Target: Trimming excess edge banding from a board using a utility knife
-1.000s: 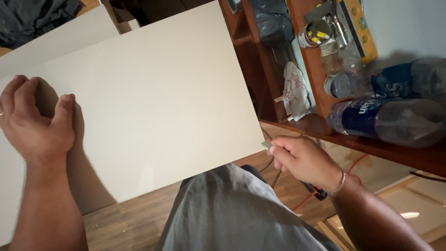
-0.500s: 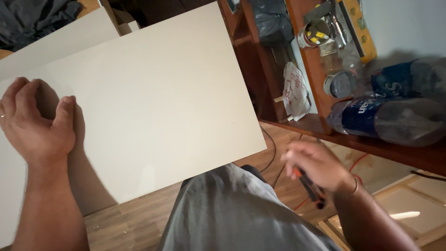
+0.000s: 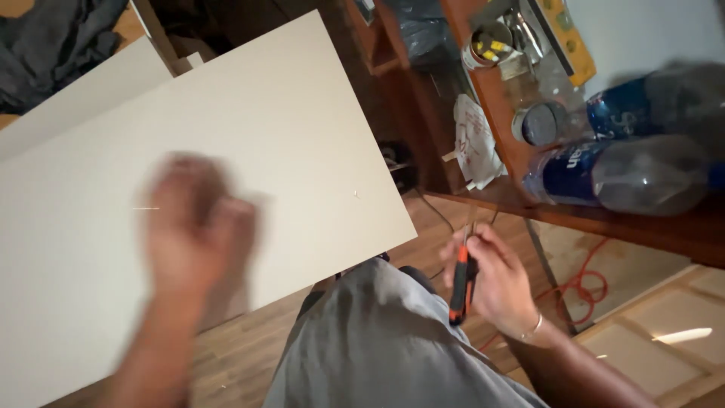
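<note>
Here, seen from above, a person's two hands work over a large cream-white board (image 3: 226,143) that fills the upper left and centre of the frame and slants down toward the lower left. The left hand (image 3: 198,227), at centre left, is badly blurred and lies over the board's surface; whether its fingers are spread or curled, and whether it touches the board, cannot be told. The right hand (image 3: 495,279), at lower right of centre, is wrapped around a screwdriver (image 3: 462,285) with an orange and black handle, which stands nearly upright with its thin shaft pointing up toward the top of the frame; a thin bracelet shows at the wrist. The two hands are well apart, with the person's grey-clad knee (image 3: 377,340) between them at bottom centre. A second pale board (image 3: 83,94) lies behind the first in the upper left. In the upper right, a brown wooden shelf (image 3: 604,215) carries two clear plastic bottles (image 3: 619,174) with blue labels lying on their sides, a small round tin, and a crumpled white paper (image 3: 476,143). An orange cable (image 3: 578,287) loops on the wood floor just below the shelf.
</note>
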